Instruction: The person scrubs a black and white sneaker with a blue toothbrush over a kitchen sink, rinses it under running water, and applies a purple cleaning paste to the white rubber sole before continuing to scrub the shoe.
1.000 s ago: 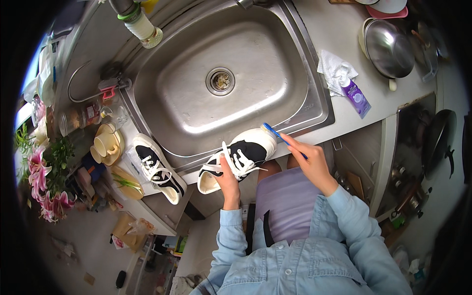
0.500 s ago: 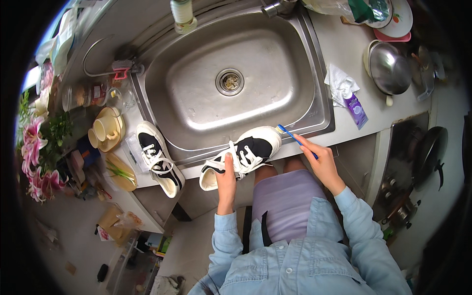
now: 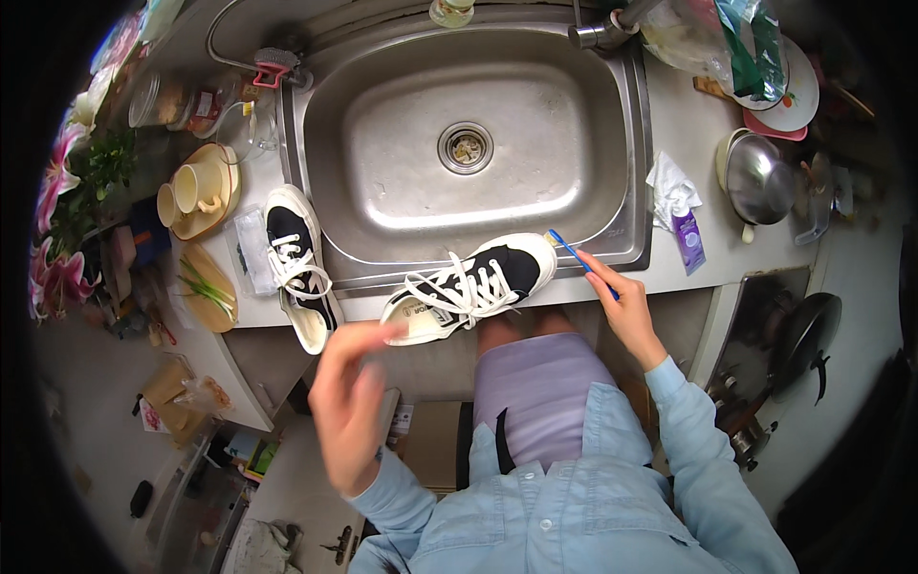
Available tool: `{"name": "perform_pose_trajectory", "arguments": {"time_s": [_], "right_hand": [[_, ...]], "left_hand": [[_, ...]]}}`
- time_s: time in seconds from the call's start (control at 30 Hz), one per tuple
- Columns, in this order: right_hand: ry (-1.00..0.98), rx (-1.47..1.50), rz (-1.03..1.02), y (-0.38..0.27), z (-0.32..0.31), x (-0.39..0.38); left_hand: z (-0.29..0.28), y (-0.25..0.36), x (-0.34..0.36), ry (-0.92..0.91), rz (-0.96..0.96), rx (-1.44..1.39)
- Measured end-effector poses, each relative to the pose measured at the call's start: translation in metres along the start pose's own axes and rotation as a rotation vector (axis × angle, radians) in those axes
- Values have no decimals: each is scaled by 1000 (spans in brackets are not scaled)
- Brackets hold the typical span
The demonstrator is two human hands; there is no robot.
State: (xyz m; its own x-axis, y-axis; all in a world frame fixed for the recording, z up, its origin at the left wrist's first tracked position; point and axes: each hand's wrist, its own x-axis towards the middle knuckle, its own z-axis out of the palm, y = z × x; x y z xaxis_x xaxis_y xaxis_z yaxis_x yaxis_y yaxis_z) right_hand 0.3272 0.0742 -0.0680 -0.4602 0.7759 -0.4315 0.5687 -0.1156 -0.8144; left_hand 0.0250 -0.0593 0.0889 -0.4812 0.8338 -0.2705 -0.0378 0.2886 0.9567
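Note:
A black shoe with white laces [image 3: 469, 290] rests across the sink's front edge, its toe to the right and its heel toward me. My left hand [image 3: 349, 402] is at its heel, blurred by motion, with thumb and forefinger apart and nothing visible between them. The forefinger's tip overlaps the heel's edge; whether it touches is hard to tell. My right hand [image 3: 620, 304] grips a blue toothbrush [image 3: 574, 252], its bristles against the shoe's white toe. The matching shoe [image 3: 295, 251] lies to the left, over the counter's edge.
Behind the shoes is a steel sink [image 3: 373, 210] with scraps in its drain [image 3: 466, 149]. To its right lie a white cloth [image 3: 674, 185], a purple tube [image 3: 688, 243] and a steel bowl [image 3: 758, 178]. Cups [image 3: 196, 187] and a green-topped board [image 3: 207, 295] stand left.
My left hand has let go of the shoe's lace area and moved left and nearer to me, to the heel. The toothbrush stays at the toe. The whole view has shifted slightly.

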Motion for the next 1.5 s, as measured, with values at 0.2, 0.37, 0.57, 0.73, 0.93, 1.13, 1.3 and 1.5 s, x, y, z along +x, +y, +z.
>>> {"name": "perform_pose_trajectory", "arguments": {"time_s": [0.2,0.37,0.57,0.73,0.93,1.13,1.3,1.5], "right_hand": [[-83,7,-26,-14,6,8],[-20,-4,-3,-4,-2,4],[-40,10,-44,-1,4,6],[-32,11,-32,0,3,4],[-27,16,-34,0,4,4],[-25,29,-30,0,6,6],[-25,2,-47,1,3,5],[-61,-6,-60,-3,6,8]], "left_hand": [[-23,102,3,-1092,599,-608],[-31,124,-10,-1100,1043,-520],[-34,148,-21,-895,1268,-305],[-37,152,-16,-836,1292,-204],[-36,154,-10,-792,1279,-127],[-41,159,-8,-741,1259,-53],[-51,165,-8,-675,1219,-31],[-67,121,-7,-105,675,-134]]}}
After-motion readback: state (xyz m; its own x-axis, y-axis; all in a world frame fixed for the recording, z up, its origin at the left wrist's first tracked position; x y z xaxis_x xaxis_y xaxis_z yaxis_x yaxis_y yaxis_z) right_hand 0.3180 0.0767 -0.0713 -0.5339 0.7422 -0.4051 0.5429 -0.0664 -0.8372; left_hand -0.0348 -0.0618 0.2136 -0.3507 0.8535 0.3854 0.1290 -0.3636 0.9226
